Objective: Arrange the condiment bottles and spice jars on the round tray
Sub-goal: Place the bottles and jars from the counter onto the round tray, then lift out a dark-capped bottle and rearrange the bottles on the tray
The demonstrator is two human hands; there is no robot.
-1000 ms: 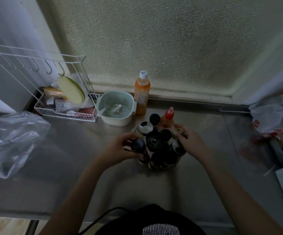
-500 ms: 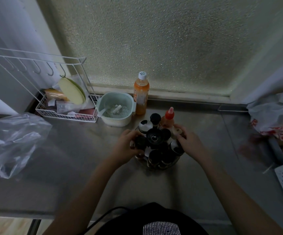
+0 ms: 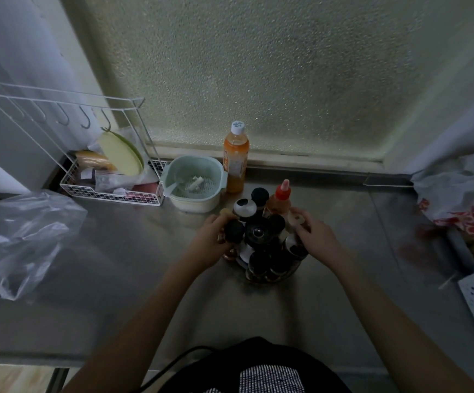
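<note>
Left hand point(image 3: 211, 242) nearer black-capped jars point(image 3: 259, 236) (clustered)

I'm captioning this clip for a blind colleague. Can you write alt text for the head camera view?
Two hands work a tight cluster of dark-capped jars on a steel counter: the left hand grips a black-capped jar, the right hand grips jars on the cluster's right side. Behind stand a red-capped squeeze bottle, a pale green colander and an orange drink bottle.

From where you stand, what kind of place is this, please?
Probably a home kitchen counter by a frosted window. Signs: the steel counter, a colander beside a wire rack, and bottles crowded on a tray, with both hands on them.
</note>
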